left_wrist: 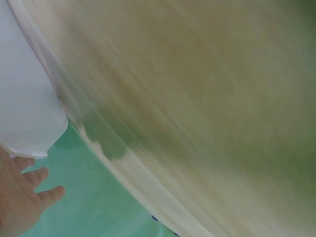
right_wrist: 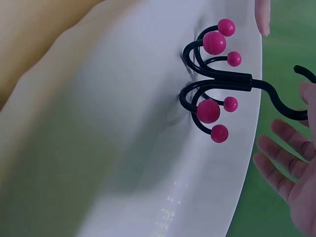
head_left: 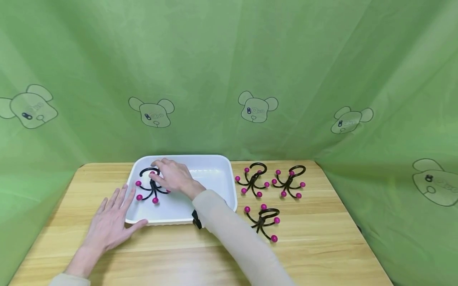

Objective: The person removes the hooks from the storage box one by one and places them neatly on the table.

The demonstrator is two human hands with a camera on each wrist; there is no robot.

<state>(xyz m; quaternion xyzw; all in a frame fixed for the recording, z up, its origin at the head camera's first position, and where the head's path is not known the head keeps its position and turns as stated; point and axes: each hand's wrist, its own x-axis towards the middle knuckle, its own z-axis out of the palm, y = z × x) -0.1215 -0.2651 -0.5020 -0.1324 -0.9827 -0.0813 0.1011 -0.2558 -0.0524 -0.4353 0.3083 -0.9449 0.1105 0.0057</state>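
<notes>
A black multi-arm hook (head_left: 153, 186) with pink ball tips is in the left part of the white tray (head_left: 211, 180). My right hand (head_left: 175, 174) pinches its curved top between thumb and index finger, while the other fingers stay loosely extended. Seen from the right wrist, the hook's black stem (right_wrist: 232, 82) runs into the hand, and its ball-tipped arms hang close over the tray floor. My left hand (head_left: 109, 224) lies at the tray's left side, fingers spread and straight, fingertips right at the rim and thumb by the front corner.
Right of the tray, three similar hooks lie on the wooden table (head_left: 315, 254): one at the back (head_left: 252, 180), one at the far right (head_left: 288, 182) and one nearer the front (head_left: 262, 220), partly behind the right sleeve. A green curtain (head_left: 204, 79) surrounds the table.
</notes>
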